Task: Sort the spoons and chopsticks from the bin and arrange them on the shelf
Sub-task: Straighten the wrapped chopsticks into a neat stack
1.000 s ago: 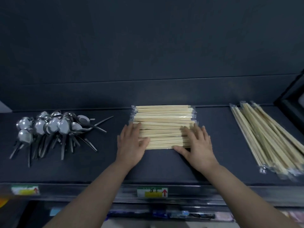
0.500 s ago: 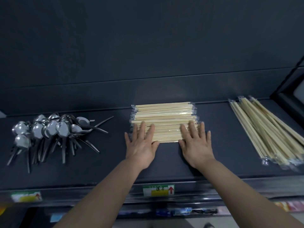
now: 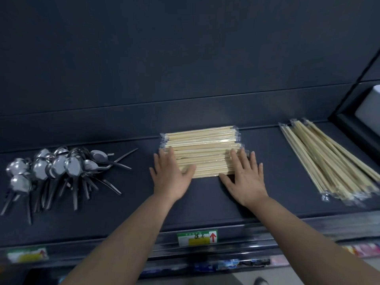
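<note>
— What is sitting on the front rail [image 3: 86, 249]?
— A green, white and yellow label [image 3: 197, 238] with a red arrow pointing up is facing out at the middle. A second label [image 3: 27, 255], blurred, is showing far to the left.
— And behind?
— A dark matte back panel [image 3: 185, 58] is filling the upper view. At the right edge something white [image 3: 369, 103] is showing inside a dark frame [image 3: 345, 122].
— Below?
— Coloured packets [image 3: 226, 265], blurred, are lying in a row under the rail. A shoe tip [image 3: 260, 281] is poking in at the bottom, on pale floor [image 3: 236, 279].
</note>
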`<action>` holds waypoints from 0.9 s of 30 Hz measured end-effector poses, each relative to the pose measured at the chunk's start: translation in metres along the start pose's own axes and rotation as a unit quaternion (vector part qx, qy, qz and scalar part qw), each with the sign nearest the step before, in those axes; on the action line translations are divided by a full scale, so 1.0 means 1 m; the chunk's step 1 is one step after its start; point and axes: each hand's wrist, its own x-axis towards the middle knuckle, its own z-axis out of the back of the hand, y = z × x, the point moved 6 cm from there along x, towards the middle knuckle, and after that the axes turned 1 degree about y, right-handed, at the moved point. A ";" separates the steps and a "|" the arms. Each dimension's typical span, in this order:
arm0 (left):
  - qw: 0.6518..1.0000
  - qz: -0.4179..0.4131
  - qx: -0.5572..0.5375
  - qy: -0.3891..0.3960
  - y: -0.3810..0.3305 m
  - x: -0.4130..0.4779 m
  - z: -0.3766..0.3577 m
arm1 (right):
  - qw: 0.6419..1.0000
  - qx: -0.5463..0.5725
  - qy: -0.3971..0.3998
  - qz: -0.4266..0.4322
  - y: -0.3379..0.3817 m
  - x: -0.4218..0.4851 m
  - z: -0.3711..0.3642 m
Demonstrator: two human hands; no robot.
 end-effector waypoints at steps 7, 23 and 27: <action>0.999 -0.015 -0.015 0.027 0.008 0.021 0.002 | 0.997 0.040 0.057 0.021 -0.003 0.024 0.008; 0.999 0.027 -0.035 0.004 0.024 0.029 0.007 | 0.987 0.119 0.108 -0.025 -0.008 0.055 0.012; 0.997 0.037 -0.063 -0.010 0.024 0.034 0.009 | 0.985 0.116 0.125 -0.027 -0.008 0.058 0.012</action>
